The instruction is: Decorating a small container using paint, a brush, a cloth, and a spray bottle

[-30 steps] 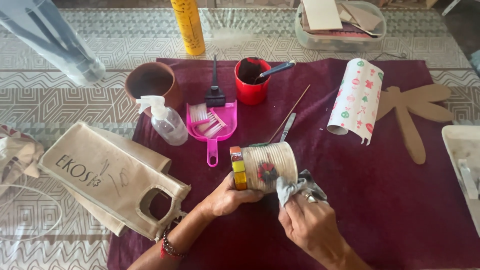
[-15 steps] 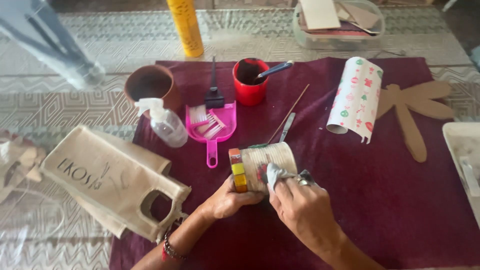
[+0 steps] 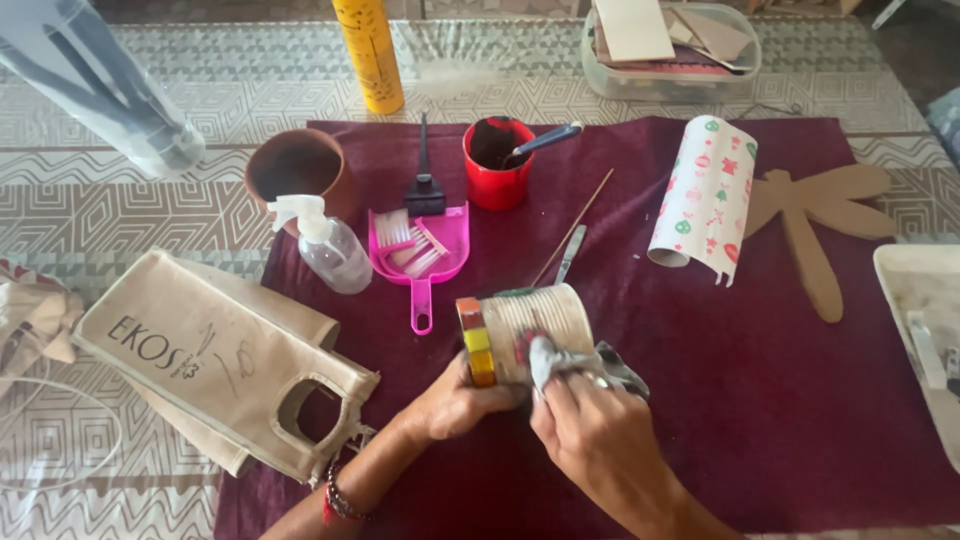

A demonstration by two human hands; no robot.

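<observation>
On the counter (image 3: 150, 200), a bag (image 3: 215, 355) lies at the left, a spray bottle (image 3: 325, 245) and pink dustpan (image 3: 420, 250) beyond it. The left hand (image 3: 455, 400) wraps its grip closed around the can (image 3: 525, 325), which lies on its side on the maroon cloth (image 3: 780, 400). The right hand (image 3: 600, 440) pinches a rag (image 3: 560, 360) tight against the can's side.

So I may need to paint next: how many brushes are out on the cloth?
2: a black brush lying above the pink dustpan, and a blue-handled one standing in the red cup. Others may be hidden in the far tray.
</observation>
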